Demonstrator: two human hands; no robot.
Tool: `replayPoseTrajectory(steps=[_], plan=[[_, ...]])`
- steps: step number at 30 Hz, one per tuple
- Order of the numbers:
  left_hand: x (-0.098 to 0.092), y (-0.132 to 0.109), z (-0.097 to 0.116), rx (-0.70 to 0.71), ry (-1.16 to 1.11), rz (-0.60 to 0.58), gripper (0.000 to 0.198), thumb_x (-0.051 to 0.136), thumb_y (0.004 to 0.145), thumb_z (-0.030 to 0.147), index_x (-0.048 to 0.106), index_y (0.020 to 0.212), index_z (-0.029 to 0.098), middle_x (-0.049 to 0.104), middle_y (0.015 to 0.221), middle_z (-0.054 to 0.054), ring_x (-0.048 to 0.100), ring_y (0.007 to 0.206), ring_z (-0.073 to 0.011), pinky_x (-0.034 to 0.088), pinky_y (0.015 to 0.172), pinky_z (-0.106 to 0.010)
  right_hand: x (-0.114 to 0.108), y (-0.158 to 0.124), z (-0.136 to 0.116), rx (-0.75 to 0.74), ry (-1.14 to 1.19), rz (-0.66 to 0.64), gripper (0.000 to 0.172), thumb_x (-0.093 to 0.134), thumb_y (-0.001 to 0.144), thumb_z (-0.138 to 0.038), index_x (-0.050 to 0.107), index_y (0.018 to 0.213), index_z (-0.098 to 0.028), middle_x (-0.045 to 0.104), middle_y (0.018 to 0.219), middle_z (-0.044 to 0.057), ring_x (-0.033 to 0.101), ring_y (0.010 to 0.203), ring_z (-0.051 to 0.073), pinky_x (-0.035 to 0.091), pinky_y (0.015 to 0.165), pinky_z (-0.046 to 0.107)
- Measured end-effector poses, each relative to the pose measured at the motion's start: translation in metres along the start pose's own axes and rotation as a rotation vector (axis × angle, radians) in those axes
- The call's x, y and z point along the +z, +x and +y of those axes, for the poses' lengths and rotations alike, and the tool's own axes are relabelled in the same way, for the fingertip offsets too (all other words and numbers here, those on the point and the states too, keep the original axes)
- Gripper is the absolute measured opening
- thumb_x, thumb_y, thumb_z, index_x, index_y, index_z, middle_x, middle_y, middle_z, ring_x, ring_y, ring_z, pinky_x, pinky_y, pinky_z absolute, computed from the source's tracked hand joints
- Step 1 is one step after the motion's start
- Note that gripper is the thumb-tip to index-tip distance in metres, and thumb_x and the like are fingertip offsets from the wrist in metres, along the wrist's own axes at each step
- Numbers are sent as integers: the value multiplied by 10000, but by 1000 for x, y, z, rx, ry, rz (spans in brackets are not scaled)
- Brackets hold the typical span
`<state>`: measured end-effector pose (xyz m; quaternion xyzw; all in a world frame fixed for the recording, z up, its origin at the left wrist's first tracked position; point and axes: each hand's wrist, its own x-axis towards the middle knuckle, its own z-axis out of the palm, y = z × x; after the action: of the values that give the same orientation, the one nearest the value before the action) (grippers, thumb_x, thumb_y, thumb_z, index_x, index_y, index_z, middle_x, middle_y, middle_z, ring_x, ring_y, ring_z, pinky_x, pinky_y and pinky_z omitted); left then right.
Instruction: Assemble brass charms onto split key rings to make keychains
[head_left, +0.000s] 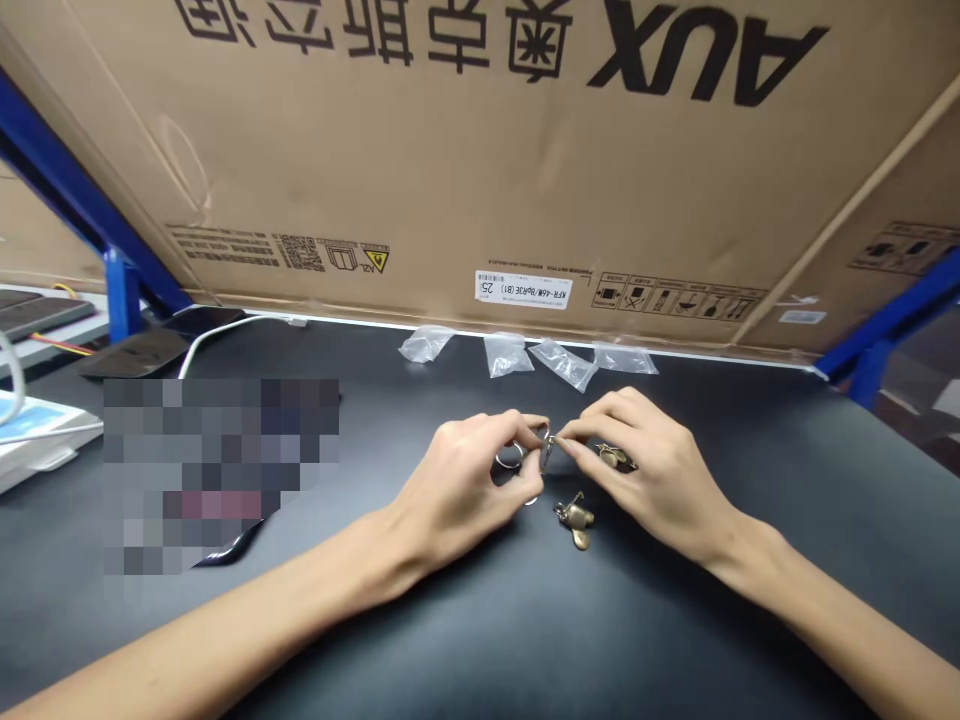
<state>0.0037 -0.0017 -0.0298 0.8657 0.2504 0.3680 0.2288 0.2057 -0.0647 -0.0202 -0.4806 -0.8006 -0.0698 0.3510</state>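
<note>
A shiny round silver split ring [510, 456] stands tilted in the fingers of the left hand [457, 475], and a narrow silver metal clasp [547, 452] sits just beside it, pinched by the right hand [652, 475]. A small brass-coloured metal charm [575, 520] lies just below the right hand's fingertips, and a second brass-coloured charm [613, 456] lies partly under its fingers

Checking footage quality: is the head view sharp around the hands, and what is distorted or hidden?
Head view: the left hand and right hand look sharp, with soft shadows beneath on the black tabletop; a pixelated patch hides its left part; wide-angle distortion tilts the brown cardboard box.
</note>
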Motion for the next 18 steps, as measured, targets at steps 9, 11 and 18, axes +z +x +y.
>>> replayPoseTrajectory(steps=[9,11,18], plan=[[0,0,5,2,139,-24,81,587,820,133,597,793,208,769,949,-17,712,803,-197,534,713,-316,0,-3,-10,37,96,21,64,615,928,-179,676,942,-190,653,863,32,581,790,158,497,706,292],[-1,1,6,-27,102,-40,76,589,822,141,603,796,211,762,883,1,702,775,-180,524,718,-299,1,-3,-10,11,73,15,82,598,940,-195,679,950,-189,657,866,41,579,780,164,499,706,306],[-9,7,9,-122,-163,-151,307,503,939,223,566,1240,232,721,964,-9,670,794,-135,527,750,-255,-3,-4,-5,-112,-82,69,82,599,934,-169,679,950,-170,670,853,60,564,778,180,482,698,329]])
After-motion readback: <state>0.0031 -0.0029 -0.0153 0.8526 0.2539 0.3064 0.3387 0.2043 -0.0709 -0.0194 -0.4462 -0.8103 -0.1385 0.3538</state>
